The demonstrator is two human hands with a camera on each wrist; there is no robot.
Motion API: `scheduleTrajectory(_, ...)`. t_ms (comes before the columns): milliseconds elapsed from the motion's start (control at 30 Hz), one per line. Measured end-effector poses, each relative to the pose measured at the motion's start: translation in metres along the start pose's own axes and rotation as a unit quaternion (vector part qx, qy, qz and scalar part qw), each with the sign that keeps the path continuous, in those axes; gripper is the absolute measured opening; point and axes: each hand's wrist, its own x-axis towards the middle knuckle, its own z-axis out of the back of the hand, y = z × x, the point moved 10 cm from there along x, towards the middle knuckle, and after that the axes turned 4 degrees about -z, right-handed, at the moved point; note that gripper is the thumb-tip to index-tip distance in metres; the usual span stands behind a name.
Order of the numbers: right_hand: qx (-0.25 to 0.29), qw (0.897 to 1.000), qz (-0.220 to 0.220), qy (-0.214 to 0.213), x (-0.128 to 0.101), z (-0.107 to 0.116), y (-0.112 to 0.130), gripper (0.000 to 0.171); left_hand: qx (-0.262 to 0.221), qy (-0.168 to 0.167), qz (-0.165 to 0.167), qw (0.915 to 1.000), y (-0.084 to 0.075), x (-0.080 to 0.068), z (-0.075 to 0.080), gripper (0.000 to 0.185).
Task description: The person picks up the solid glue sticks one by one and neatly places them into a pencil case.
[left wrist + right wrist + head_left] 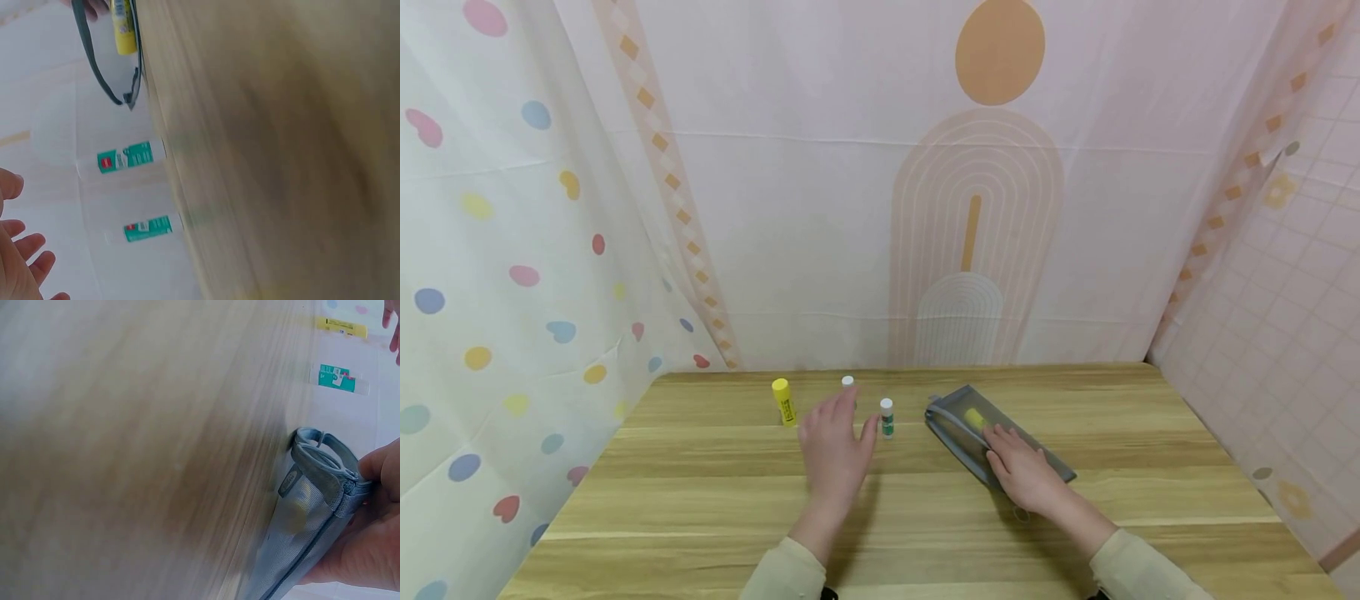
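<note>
Left hand (833,446) spread open, hovering by green-labelled glue stick (887,416); right hand (1021,473) seemingly gripping grey mesh pencil pouch (958,423) on wooden table (700,483).

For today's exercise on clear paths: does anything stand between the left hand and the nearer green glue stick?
Nothing visible does. The left hand hovers open just left of the green glue stick; only bare table lies between them.

Grey mesh pouch (1022,450), upright glue sticks (887,416)
</note>
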Motion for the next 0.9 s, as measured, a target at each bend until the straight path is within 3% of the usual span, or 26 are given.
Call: scheduleTrajectory(900, -0.001, 1.0, -0.003, -0.002, -0.001, 0.002, 0.002, 0.041, 0.036, -0.003, 0.053, 0.998, 0.067, 0.014, 0.029, 0.054)
